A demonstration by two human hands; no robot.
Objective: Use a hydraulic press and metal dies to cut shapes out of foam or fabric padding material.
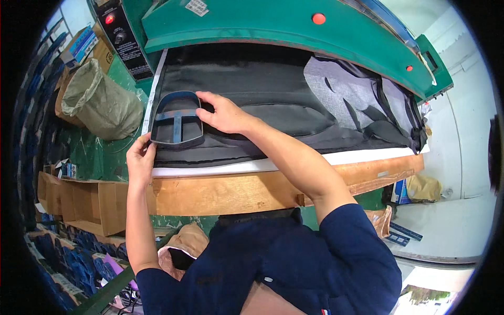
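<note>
Left hand (139,160) and right hand (227,115) are closed on the blue frame (177,126), laid on black sheeting (223,76) (positioning apparently unfinished).

Both hands (226,114) hold a blue frame (178,130) on black material (226,79) before a green machine (252,23).

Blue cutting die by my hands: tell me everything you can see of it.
The blue cutting die is an open, apparently metal frame, rounded at its far end, with T-shaped inner bars and brownish wear on the crossbar. It appears flat on black sheet material, near the left edge. Your left hand touches its near-left corner, your right hand its right side.
</note>
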